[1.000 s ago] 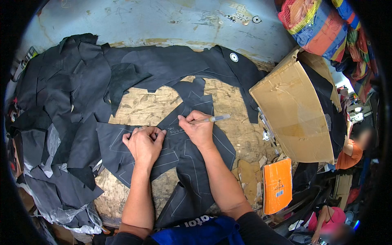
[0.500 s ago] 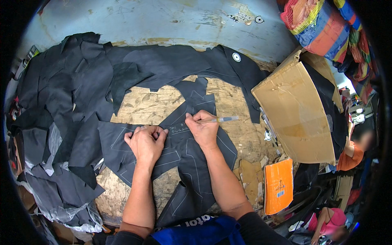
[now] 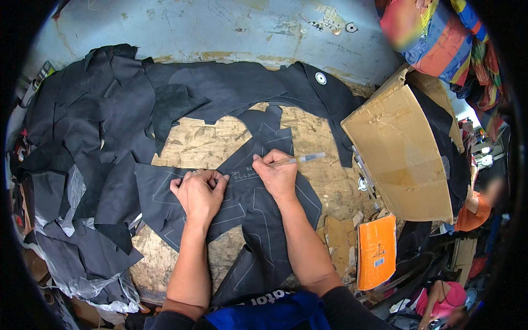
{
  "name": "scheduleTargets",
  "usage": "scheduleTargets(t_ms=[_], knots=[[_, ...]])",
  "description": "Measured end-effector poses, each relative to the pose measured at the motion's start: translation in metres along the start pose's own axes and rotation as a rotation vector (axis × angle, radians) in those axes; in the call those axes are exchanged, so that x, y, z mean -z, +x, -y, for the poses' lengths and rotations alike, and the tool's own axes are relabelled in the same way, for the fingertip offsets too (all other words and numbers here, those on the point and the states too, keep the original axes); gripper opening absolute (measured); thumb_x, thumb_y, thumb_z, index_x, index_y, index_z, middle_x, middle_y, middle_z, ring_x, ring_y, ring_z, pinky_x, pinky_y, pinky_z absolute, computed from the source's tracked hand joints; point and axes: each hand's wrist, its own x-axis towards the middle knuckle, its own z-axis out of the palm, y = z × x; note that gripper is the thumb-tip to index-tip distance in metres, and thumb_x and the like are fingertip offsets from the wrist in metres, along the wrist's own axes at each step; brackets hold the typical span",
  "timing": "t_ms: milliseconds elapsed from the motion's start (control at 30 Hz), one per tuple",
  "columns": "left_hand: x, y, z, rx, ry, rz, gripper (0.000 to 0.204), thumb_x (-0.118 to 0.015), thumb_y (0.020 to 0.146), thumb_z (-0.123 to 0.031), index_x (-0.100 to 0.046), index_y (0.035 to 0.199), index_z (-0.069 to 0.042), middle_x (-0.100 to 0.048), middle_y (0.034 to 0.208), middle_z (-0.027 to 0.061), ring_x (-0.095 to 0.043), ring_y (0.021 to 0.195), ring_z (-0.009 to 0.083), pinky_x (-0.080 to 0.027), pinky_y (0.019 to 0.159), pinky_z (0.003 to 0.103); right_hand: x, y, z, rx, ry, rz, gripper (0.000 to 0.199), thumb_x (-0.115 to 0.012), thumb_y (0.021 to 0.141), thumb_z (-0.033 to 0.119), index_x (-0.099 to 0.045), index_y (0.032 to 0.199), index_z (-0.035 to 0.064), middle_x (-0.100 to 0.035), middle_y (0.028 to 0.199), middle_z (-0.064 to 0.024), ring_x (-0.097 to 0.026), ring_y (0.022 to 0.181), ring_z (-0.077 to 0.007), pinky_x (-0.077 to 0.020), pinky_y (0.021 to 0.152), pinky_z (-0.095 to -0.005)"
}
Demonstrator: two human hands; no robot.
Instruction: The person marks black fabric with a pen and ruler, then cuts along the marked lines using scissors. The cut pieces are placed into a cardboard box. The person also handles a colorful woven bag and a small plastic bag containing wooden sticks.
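Observation:
My right hand (image 3: 279, 179) grips a clear-barrelled pen (image 3: 311, 157), its back end pointing right. The writing tip is hidden by my fingers, close to light handwriting on a black leather-like piece (image 3: 236, 192). On that same piece, left of the writing, my left hand (image 3: 199, 193) rests with its fingers curled under. Whether anything is inside those fingers cannot be seen. Pale drawn outlines of shapes run over the black piece around both hands. Its near part is folded over close to my body.
More black sheets (image 3: 121, 104) lie heaped at the left and back of the worn wooden table (image 3: 206, 143). At right stand a cardboard box (image 3: 404, 159), an orange notebook (image 3: 376, 253) and brown card scraps (image 3: 338, 236). Other people work beyond the right side.
My right hand and the pen have shifted very slightly right, and more light marks show beside the fingers. The left hand stays in place on the black piece.

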Motion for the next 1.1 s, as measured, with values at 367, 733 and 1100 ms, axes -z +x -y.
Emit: scheduleTargets(t_ms=[367, 733, 1100], knots=[[0.0006, -0.0005, -0.0001, -0.011, -0.023, -0.012, 0.017, -0.075, 0.071, -0.031, -0.069, 0.067, -0.015, -0.058, 0.059, -0.0015, -0.054, 0.072, 0.0168, -0.029, 0.088, 0.043, 0.0005, 0.0002, -0.0072, 0.092, -0.037, -0.013, 0.031, -0.069, 0.071, -0.002, -0.045, 0.053, 0.0023, -0.045, 0.05, 0.0014, -0.038, 0.048, -0.0038, -0.0303, 0.044, -0.0244], [-0.0004, 0.0, 0.0007, 0.012, -0.02, 0.006, 0.017, -0.075, 0.07, -0.03, -0.07, 0.068, -0.015, -0.058, 0.059, -0.0016, -0.054, 0.071, 0.0165, -0.029, 0.088, 0.043, 0.002, 0.0002, -0.0065, 0.063, -0.041, -0.052, 0.032, -0.068, 0.071, -0.004, -0.042, 0.053, 0.0032, -0.042, 0.05, 0.0022, -0.036, 0.05, -0.003, -0.0295, 0.045, -0.0239], [-0.0007, -0.0003, 0.0004, -0.012, -0.019, -0.018, 0.017, -0.076, 0.07, -0.03, -0.069, 0.067, -0.015, -0.058, 0.059, -0.0021, -0.054, 0.071, 0.0164, -0.029, 0.087, 0.043, 0.0019, 0.0001, -0.0087, 0.088, -0.057, -0.089, 0.033, -0.067, 0.072, -0.004, -0.04, 0.054, 0.0046, -0.04, 0.051, 0.003, -0.036, 0.052, -0.0034, -0.0293, 0.046, -0.024]])
